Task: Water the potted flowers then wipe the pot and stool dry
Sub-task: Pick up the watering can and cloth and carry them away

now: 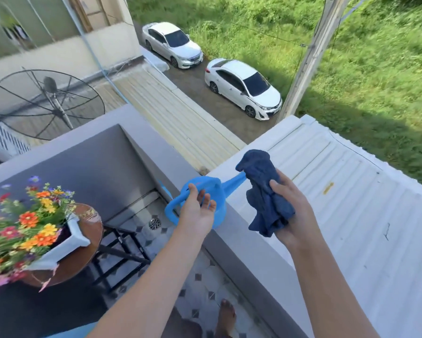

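Note:
A blue watering can (219,189) rests on the grey balcony ledge (241,250), spout pointing right. My left hand (199,211) is by its handle with fingers spread, palm up, gripping nothing. My right hand (290,215) grips a crumpled dark blue cloth (263,193) above the ledge, just right of the can's spout. At the lower left, colourful flowers (27,228) fill a white pot (66,242) that stands on a round brown stool (88,242) with black legs.
The balcony floor (200,284) is tiled, with a drain (154,223) in the corner. My bare foot (225,315) stands near the ledge. Beyond the ledge lie a white corrugated roof (351,203), a satellite dish (46,103) and two parked white cars below.

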`<state>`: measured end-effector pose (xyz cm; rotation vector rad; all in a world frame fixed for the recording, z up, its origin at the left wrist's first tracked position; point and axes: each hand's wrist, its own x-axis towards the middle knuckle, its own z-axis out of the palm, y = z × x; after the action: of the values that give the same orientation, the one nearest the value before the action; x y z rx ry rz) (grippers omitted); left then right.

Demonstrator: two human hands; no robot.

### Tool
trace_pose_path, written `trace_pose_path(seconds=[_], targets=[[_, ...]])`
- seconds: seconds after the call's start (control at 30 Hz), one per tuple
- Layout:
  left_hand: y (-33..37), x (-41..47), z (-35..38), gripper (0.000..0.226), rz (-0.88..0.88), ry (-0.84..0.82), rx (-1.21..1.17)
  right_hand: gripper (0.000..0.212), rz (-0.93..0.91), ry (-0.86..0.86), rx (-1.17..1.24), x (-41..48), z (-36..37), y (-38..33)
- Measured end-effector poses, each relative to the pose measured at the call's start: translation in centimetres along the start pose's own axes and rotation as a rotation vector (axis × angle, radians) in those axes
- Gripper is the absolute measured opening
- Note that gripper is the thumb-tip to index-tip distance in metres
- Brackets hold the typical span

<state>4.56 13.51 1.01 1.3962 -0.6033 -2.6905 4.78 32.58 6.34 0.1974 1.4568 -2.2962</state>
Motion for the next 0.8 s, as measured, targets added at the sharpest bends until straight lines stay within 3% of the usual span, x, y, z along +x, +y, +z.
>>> trace_pose_path(seconds=[0.13,0.4,0.6,0.8], targets=[[4.0,-0.2,-3.3,0.025,0.075,0.005,0.021,0.043,0.022,-0.083,-0.006,1.3,2.7,0.3],[12.9,3.0,-11.6,0.037,0.087,0.088,0.302,0.051,0.164,-0.309,0.051,6.1,11.0,5.3],[16.2,9.9,-17.4,0.039,0.029,0.2,0.483,0.05,0.344,-0.222,0.042,9.7,15.5,13.8],[16.6,22.2,-24.8,0.035,-0.037,0.316,0.463,0.049,0.494,-0.107,0.073,16.8,16.8,27.6]])
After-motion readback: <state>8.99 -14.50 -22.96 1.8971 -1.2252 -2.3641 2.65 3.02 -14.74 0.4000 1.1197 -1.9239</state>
